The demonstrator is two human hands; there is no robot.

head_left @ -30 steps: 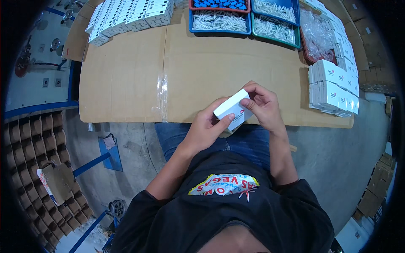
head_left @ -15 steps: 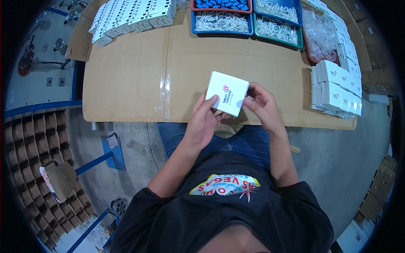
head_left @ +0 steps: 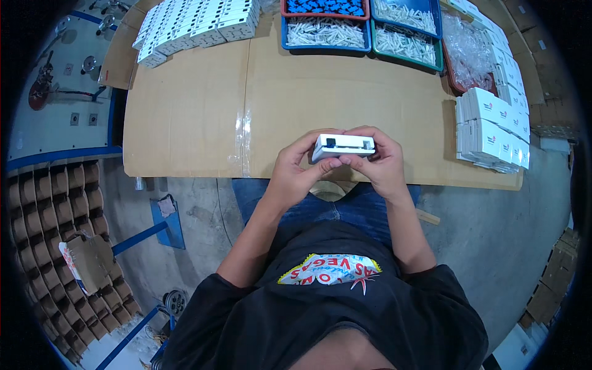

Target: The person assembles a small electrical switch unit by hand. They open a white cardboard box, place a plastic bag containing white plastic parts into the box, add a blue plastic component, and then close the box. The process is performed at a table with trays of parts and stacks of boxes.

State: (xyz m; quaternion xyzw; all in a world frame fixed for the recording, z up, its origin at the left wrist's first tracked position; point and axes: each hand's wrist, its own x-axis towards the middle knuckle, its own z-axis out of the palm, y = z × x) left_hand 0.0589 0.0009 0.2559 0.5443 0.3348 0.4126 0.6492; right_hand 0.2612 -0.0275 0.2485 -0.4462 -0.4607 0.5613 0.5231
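Between my two hands, over the near edge of the cardboard-covered table, is a white square plastic box. One narrow side faces up, showing a black square insert at its left end and a small opening at its right end. My left hand grips the left end, thumb along the near face and fingers behind. The right end is held the same way by my right hand. Both thumb tips nearly meet on the near face. The printed broad face seen earlier is turned out of sight.
Rows of white boxes stand at the far left. A blue tray and a green tray hold small white sticks; a red tray holds blue pieces. At right are clear plastic bags and stacked printed white boxes.
The box has been tipped from its printed broad face to a narrow side. My right hand has closed around its right end, and both thumbs have come together on the near face.
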